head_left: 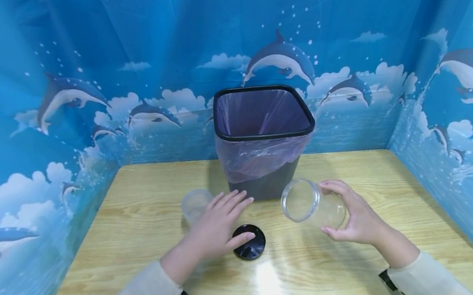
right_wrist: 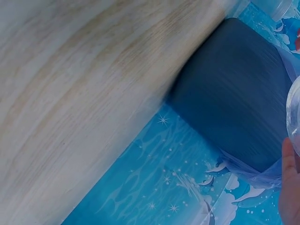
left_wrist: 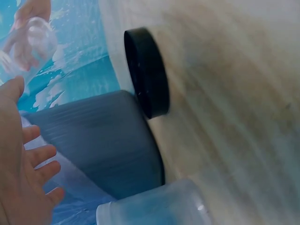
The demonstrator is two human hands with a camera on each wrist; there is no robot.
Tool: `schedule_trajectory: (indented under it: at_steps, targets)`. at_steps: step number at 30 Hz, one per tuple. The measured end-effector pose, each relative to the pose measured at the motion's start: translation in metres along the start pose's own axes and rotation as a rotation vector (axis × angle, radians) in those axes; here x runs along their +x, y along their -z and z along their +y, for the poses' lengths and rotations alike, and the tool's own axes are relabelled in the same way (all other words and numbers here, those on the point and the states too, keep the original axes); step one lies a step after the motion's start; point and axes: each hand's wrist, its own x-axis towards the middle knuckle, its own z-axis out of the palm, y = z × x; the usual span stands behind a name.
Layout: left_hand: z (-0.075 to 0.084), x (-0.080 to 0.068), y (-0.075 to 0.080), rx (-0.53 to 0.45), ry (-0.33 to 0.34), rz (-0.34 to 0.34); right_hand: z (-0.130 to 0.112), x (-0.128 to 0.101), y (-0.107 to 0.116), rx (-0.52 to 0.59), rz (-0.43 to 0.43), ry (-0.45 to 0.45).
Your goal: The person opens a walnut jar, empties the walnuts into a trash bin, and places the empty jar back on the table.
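Right hand (head_left: 358, 218) grips a clear round plastic jar (head_left: 313, 205), tilted, above the wooden table (head_left: 139, 217). Left hand (head_left: 216, 225), fingers spread, thumb on a black round lid (head_left: 249, 245). Far centre: black lined bin (head_left: 264, 139).

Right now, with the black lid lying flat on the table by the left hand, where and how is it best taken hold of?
Probably by its rim, from above. The black lid lies flat on the wooden table, a low round disc with a short straight side wall, as the left wrist view shows. The left hand hovers just beside it with fingers straight; thumb and fingers could pinch opposite edges of the rim.
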Motion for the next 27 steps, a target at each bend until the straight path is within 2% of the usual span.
schedule_trajectory:
  at_steps: [6, 14, 27]
  targets:
    - [0.006, -0.003, -0.010, -0.052, 0.021, -0.104, 0.001, -0.002, 0.000, 0.017, -0.012, -0.009]
    - [0.008, -0.007, -0.024, -0.102, 0.012, -0.157, -0.001, -0.003, -0.001, 0.025, -0.013, -0.013]
    - [0.003, -0.009, -0.042, -0.068, 0.041, -0.281, -0.005, -0.005, 0.000, 0.000, -0.066, -0.050]
